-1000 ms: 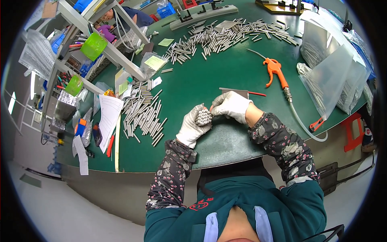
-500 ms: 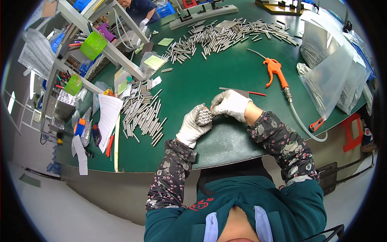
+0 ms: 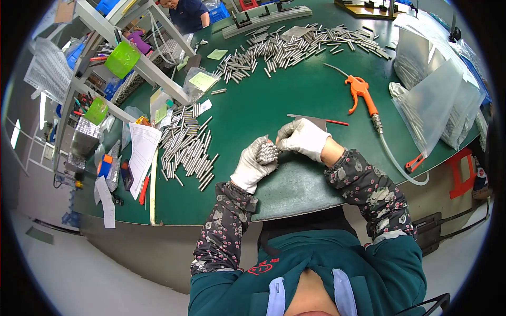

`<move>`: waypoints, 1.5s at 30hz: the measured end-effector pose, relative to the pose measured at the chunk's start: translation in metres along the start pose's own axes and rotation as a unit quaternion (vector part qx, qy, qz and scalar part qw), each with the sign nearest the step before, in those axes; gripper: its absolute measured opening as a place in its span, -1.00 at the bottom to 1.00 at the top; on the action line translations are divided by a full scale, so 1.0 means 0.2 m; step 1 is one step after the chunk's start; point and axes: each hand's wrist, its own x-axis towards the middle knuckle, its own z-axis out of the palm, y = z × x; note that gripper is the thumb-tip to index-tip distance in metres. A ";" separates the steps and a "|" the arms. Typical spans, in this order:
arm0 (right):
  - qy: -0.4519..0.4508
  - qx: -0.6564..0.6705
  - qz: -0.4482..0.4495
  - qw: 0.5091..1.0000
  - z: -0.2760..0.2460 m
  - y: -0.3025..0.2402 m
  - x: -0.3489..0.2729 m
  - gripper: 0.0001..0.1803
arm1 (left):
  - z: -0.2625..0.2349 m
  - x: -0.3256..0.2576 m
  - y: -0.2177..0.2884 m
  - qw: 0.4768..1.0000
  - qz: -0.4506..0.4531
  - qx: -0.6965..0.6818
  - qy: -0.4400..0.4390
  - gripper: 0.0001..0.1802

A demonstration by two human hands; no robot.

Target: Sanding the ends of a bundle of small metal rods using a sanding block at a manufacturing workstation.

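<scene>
The gloved left hand [image 3: 250, 166] is gripping a bundle of metal rods [image 3: 268, 154] over the near part of the green table [image 3: 300, 189]. The bundle is turning its round end faces toward the head camera, its long axis running roughly along the line of sight; the opposite ends are lying out of view, so the exact tilt cannot be told. Relative to the grip, the bundle is sitting at the finger end of the left hand, its end faces showing. The gloved right hand [image 3: 304, 140] is holding its bunched fingertips at the bundle's right edge; whether they are pinching a rod cannot be told. Loose rods [image 3: 188, 151] are lying farther left.
</scene>
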 end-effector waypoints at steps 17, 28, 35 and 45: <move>-0.005 -0.011 0.011 1.000 -0.01 0.00 0.00 -0.77 | 0.00 0.00 0.00 1.000 -0.019 0.004 0.009 -0.40; -0.041 0.013 0.070 0.997 -0.04 -0.05 0.01 -0.78 | 0.00 0.00 0.01 1.000 -0.004 0.005 0.003 -0.41; -0.033 -0.018 0.049 0.998 -0.03 -0.05 0.02 -0.84 | 0.01 0.00 0.02 1.000 0.012 0.014 0.003 -0.43; -0.030 -0.137 -0.025 0.990 -0.03 -0.08 0.02 -0.84 | 0.00 0.01 0.01 0.999 0.032 0.034 -0.016 -0.41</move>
